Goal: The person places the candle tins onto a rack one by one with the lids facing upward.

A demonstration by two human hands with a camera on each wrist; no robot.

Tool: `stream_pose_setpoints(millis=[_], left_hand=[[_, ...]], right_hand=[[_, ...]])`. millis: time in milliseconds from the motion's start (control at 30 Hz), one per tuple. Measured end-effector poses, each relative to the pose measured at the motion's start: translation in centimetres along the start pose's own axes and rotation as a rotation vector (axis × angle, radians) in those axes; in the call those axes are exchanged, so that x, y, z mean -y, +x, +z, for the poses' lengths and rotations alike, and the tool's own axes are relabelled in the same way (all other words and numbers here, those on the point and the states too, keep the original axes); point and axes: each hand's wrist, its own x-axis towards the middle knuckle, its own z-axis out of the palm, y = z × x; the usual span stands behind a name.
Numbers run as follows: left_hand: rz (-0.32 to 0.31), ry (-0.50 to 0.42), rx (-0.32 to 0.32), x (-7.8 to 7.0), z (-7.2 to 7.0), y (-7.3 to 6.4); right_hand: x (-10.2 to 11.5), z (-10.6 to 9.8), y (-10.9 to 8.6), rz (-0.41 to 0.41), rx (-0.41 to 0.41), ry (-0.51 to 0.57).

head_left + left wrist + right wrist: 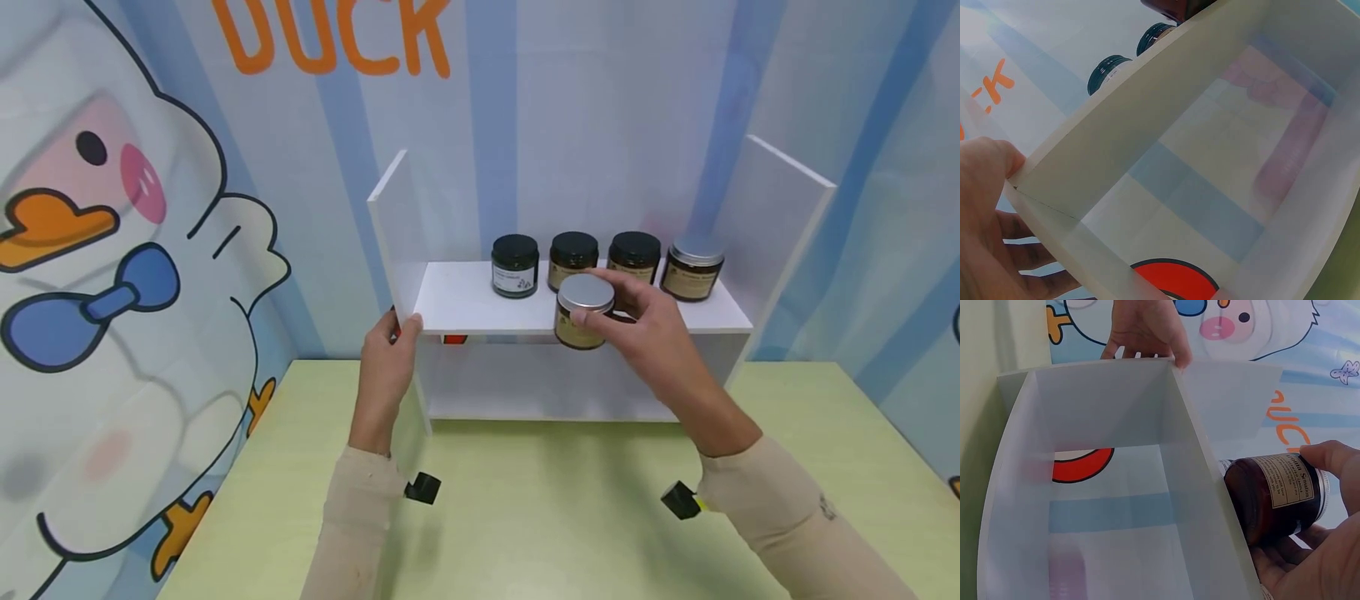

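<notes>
A white two-tier shelf (461,307) stands on the table with a tall panel at each side. My left hand (386,367) grips its left side panel, thumb at the front edge and fingers along the outer face, as the left wrist view also shows. In my right hand (660,343) is a dark amber jar (1284,487) with a silver lid and a tan label, upright at the front edge of the upper board. Thumb and fingers hold it from either side. Behind it, the two middle dark-lidded jars (573,250) are partly hidden.
At the left of the upper board is a dark-lidded jar (514,279) with a white label. A silver-lidded jar (690,271) stands near the right panel (776,208). The pale green table (555,508) extends in front, with a duck-printed backdrop (495,125) behind.
</notes>
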Motion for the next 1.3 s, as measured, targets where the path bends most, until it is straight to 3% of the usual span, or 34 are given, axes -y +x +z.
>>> stream_pose_setpoints(millis=[200,567,900,1300], left_hand=[[0.002,0.002,-0.005,0.2,0.1,-0.2],[0.003,0.0,-0.01,0.3,-0.1,-0.1],[0.022,-0.002,-0.011,0.2,0.1,0.0],[0.019,-0.004,-0.025,0.3,0.2,0.2]], right_hand=[[-0.1,-0.1,0.3,0.023,0.011,-0.02],[0.5,-0.1,0.8,0.039,0.017,-0.155],[1.1,0.3,1.0,0.07,-0.092,-0.204],[2.0,0.0,1.4,0.066,-0.032,-0.29]])
